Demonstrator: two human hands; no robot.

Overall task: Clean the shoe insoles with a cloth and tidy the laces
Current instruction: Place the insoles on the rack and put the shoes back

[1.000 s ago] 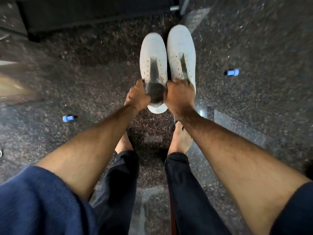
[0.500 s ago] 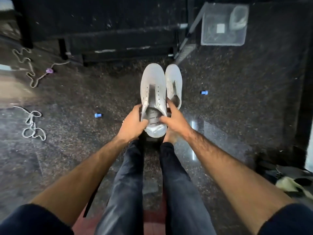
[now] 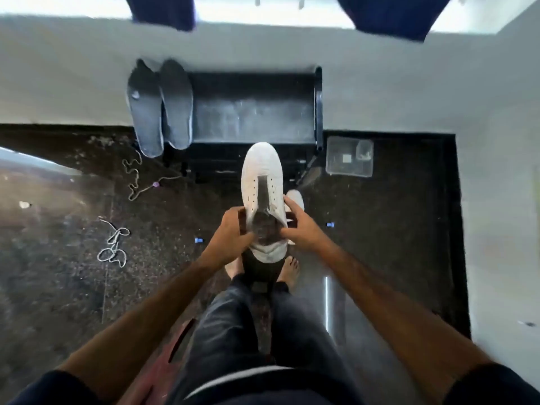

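I hold a white lace-less shoe [image 3: 262,171] raised above the floor, toe pointing away. My left hand [image 3: 230,233] grips its left side at the opening, and my right hand [image 3: 299,229] grips the right side. The second white shoe [image 3: 295,198] lies on the floor, mostly hidden behind the held one. Two grey insoles [image 3: 160,106] lean side by side against the wall at the upper left. Two loose white laces lie on the dark floor, one lace [image 3: 137,176] near the insoles and another lace [image 3: 114,247] further left.
A black bench [image 3: 254,112] stands against the wall ahead. A clear plastic box [image 3: 349,156] sits on the floor to its right. Small blue objects [image 3: 199,240] [image 3: 330,225] lie on the speckled floor. My bare feet [image 3: 290,268] stand below the shoe.
I have stood up, so the view is higher and wider. The left shoe has been lifted off the floor in both hands, away from the other shoe.
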